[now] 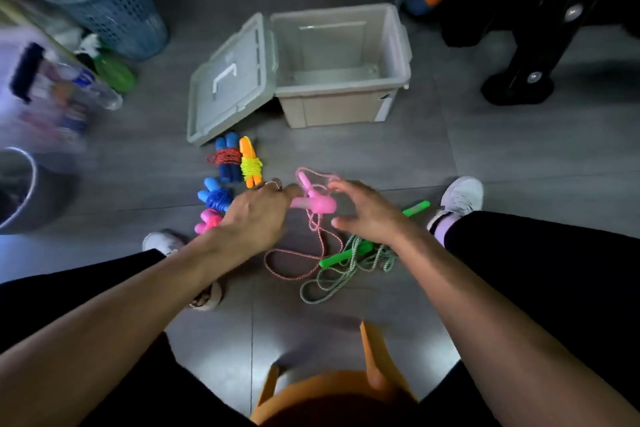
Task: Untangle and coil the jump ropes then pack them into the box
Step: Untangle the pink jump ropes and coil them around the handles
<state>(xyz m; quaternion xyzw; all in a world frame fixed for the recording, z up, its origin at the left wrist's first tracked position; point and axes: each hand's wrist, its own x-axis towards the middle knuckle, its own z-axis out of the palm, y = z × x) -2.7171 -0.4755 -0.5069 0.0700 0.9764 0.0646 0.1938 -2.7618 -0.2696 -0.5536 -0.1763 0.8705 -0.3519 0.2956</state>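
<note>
My left hand (258, 215) grips the pink handles (313, 203) of a pink jump rope, whose cord (304, 253) trails loose on the floor below. Just right of the handles hovers my right hand (363, 211), fingers spread and holding nothing. A green jump rope (349, 263) lies tangled under my right wrist, one green handle (415, 209) sticking out to the right. Several coiled ropes lie to the left: blue-handled with red cord (227, 159), orange-yellow (251, 163), blue (216, 196), pink (207, 220). The grey box (346, 90) stands open beyond, nothing visible inside, its lid (232, 80) hanging to the left.
A blue laundry basket (107, 0) and a blurred bag (45, 90) stand at the left, with a metal bucket (20, 191) below them. Black equipment legs (519, 80) stand at the right. My white shoes (460, 198) flank the ropes on the grey tiled floor.
</note>
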